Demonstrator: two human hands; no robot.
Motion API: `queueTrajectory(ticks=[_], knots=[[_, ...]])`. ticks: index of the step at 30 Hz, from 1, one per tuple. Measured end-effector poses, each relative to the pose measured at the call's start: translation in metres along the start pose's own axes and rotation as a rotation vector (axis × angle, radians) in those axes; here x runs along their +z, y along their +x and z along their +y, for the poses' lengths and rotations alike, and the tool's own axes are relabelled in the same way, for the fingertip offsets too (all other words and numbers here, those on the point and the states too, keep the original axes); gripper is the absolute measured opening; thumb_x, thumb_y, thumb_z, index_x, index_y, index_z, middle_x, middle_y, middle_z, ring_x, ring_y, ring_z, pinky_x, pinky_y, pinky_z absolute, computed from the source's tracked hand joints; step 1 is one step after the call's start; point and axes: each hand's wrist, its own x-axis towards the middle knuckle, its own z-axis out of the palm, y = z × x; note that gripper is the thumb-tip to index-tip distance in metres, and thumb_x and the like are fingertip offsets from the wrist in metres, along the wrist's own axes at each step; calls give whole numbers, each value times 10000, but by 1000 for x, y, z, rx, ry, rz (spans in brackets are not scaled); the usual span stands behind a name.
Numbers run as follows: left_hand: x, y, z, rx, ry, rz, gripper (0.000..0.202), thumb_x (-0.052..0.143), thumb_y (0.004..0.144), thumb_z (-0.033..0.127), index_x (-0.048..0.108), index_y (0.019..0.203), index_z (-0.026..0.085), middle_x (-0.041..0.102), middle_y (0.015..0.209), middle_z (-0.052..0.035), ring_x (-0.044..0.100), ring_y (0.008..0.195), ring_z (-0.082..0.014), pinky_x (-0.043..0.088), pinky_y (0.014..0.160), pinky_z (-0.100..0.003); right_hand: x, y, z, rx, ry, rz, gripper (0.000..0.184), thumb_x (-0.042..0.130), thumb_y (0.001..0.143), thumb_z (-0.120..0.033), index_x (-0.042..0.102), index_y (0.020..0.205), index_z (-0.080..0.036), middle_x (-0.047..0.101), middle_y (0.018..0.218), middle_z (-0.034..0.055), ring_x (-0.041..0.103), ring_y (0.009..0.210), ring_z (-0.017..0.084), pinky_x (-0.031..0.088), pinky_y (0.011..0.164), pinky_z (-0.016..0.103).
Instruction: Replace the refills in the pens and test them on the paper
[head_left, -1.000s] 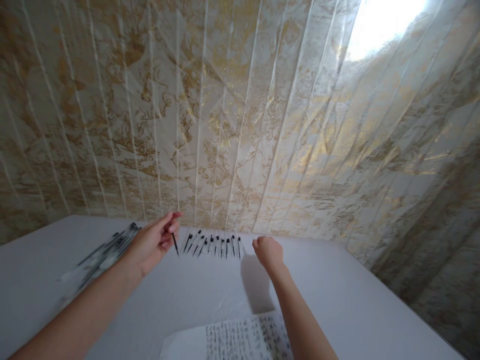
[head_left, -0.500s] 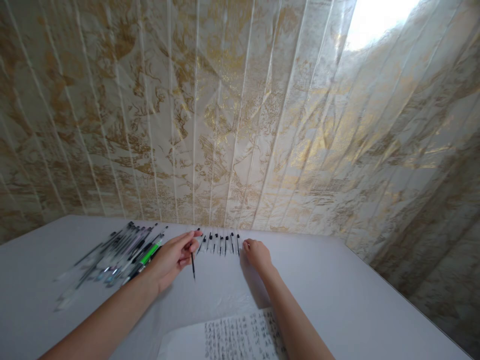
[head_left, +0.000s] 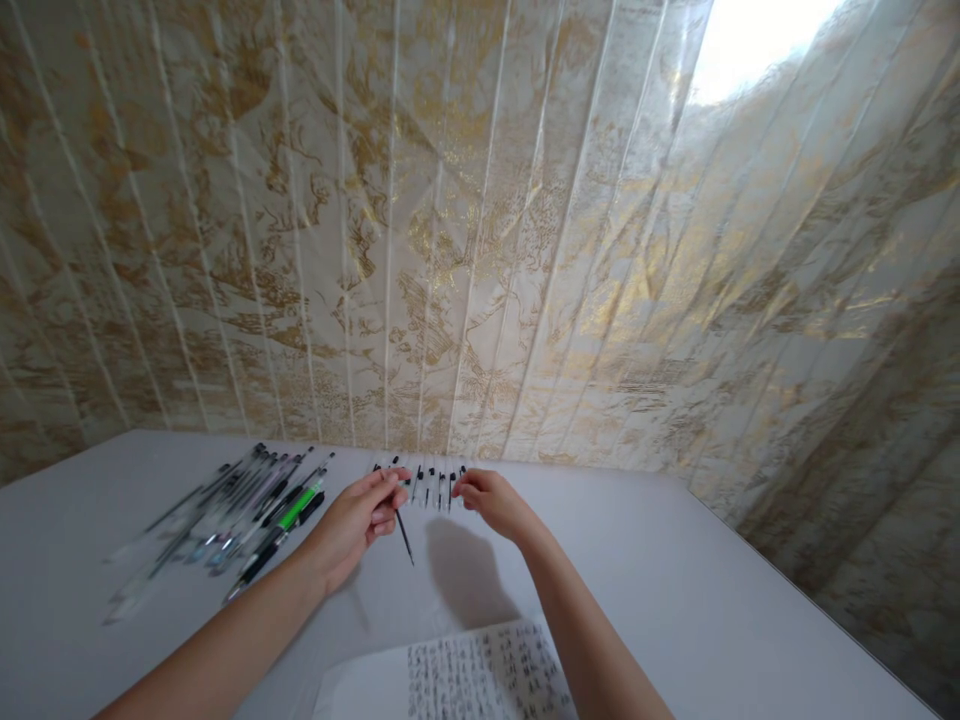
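Observation:
My left hand [head_left: 369, 508] is closed around a thin black pen refill [head_left: 405, 537]. Its pointed tip slants down toward the table, and its upper part is hidden by my fingers. To the right, my right hand [head_left: 486, 497] hovers over the table with thumb and fingers drawn together; whatever lies between them is too small to make out. Several clear pens with black parts [head_left: 441, 490] lie side by side in a row beyond and between my hands. My right fingers cover the right end of that row.
A loose pile of pens [head_left: 247, 490], one with a bright green barrel [head_left: 300, 507], spreads over the table's left side. A sheet of handwriting [head_left: 450, 675] lies at the near edge, partly under my right forearm. A gold-patterned curtain [head_left: 450, 250] hangs behind the white table [head_left: 660, 580].
My right hand has moved left and lifted above the row of pens. My left hand has shifted slightly right, and the refill in it now slants more to the right.

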Motion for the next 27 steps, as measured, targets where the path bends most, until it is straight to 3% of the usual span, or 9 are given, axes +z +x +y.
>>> queueTrajectory(ticks=[4, 9, 13, 18, 22, 27], knots=[[3, -1, -3, 59, 10, -13, 244, 669, 752, 290, 596, 909, 118, 509, 594, 48, 280, 437, -25, 269, 419, -135, 17, -12, -33, -152, 269, -195, 262, 540, 828, -378, 674, 779, -159, 547, 625, -25, 459, 549, 73, 326, 506, 181], [9, -3, 0, 90, -62, 16, 134, 597, 826, 202, 612, 927, 116, 557, 648, 15, 327, 437, -29, 308, 420, -139, 28, -15, -36, -157, 366, -285, 158, 639, 742, -303, 629, 712, -148, 518, 592, -46, 397, 501, 58, 274, 455, 181], [14, -5, 0, -53, -194, 178, 141, 518, 888, 173, 624, 890, 80, 600, 735, -46, 407, 458, -35, 384, 453, -159, 6, -7, -23, -17, -25, -124, 179, 586, 786, -346, 664, 762, -186, 645, 697, -17, 539, 610, 85, 350, 532, 178], [21, -8, -14, -190, -244, 245, 141, 507, 853, 34, 628, 784, 55, 584, 686, -47, 490, 480, -46, 388, 431, -151, -20, 19, 17, 275, -330, 102, 188, 526, 789, -223, 689, 827, -138, 699, 917, 152, 627, 859, 239, 400, 663, 291], [27, -12, -24, -209, -252, 258, 177, 502, 802, -52, 638, 769, 56, 636, 748, -91, 620, 628, -94, 467, 524, -158, -11, 37, 43, 381, -425, 132, 219, 525, 795, -209, 693, 908, -128, 682, 1022, 198, 636, 952, 292, 424, 722, 337], [27, -15, -24, -201, -250, 265, 226, 474, 777, -91, 626, 743, 72, 671, 781, -132, 664, 713, -127, 533, 659, -194, 1, 41, 48, 370, -436, 147, 309, 436, 880, -316, 694, 917, -150, 683, 1024, 190, 635, 972, 288, 431, 736, 346]])
